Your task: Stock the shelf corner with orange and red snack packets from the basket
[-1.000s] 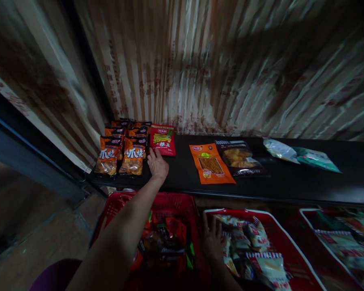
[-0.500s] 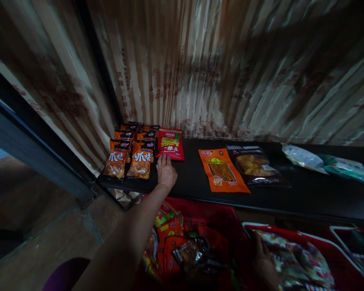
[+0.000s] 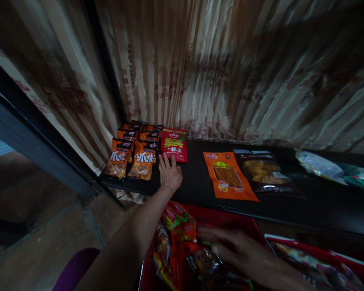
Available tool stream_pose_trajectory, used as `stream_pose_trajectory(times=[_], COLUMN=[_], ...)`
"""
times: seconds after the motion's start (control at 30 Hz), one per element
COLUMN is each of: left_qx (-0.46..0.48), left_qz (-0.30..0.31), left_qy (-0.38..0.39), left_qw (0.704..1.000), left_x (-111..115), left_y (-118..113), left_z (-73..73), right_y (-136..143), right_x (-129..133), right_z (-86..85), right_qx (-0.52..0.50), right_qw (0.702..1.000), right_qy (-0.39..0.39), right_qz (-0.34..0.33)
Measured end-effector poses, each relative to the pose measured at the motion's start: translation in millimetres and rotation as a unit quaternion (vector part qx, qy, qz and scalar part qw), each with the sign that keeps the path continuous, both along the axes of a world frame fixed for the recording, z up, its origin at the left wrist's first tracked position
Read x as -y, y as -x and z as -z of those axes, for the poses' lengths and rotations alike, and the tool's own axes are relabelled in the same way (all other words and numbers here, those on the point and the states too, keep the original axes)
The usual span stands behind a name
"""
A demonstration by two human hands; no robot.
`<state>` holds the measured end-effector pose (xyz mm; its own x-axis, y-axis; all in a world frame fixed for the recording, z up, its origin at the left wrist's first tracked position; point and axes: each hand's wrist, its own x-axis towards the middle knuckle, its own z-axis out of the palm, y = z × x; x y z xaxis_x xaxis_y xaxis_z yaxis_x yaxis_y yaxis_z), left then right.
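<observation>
My left hand (image 3: 170, 173) rests at the lower edge of a red snack packet (image 3: 174, 146) on the black shelf (image 3: 195, 178), its fingers apart and nothing gripped. Left of it, orange and black snack packets (image 3: 143, 159) stand in two rows. Over the red basket (image 3: 223, 214) of mixed snack bags, my right hand (image 3: 230, 246) is smeared by motion, near a red and green packet (image 3: 177, 216) inside; whether it touches anything is unclear.
An orange packet (image 3: 230, 176) and a dark packet (image 3: 262, 171) lie mid-shelf. Further right are a white packet (image 3: 320, 165) and a green one (image 3: 360, 176). Another red basket (image 3: 336, 254) holds more bags. A metal post (image 3: 45, 145) stands at left, before the corrugated backing (image 3: 218, 81).
My right hand has moved left, from between the baskets to over the snack-filled one. My left hand stays by the red packet, its fingers more spread. The view has shifted slightly.
</observation>
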<state>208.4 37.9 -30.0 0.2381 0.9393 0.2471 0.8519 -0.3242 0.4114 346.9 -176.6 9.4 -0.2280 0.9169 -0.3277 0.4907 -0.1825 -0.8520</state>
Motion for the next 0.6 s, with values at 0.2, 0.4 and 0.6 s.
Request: stream_pose_trajectory(times=[0.2, 0.4, 0.6], left_qx=[0.003, 0.026, 0.035], left_qz=[0.003, -0.004, -0.012], left_qy=[0.026, 0.017, 0.014], left_qw=[1.0, 1.0, 0.999], left_x=[0, -4, -5], left_y=[2, -1, -3], left_z=[-0.7, 3.4, 4.6], right_y=[35, 24, 15], right_x=[-155, -241, -250], right_z=[-33.1, 21.0, 42.2], right_qx=[0.177, 0.255, 0.264], right_qw=[0.917, 0.885, 0.878], right_qy=[-0.307, -0.28, -0.293], right_qz=[0.182, 0.272, 0.27])
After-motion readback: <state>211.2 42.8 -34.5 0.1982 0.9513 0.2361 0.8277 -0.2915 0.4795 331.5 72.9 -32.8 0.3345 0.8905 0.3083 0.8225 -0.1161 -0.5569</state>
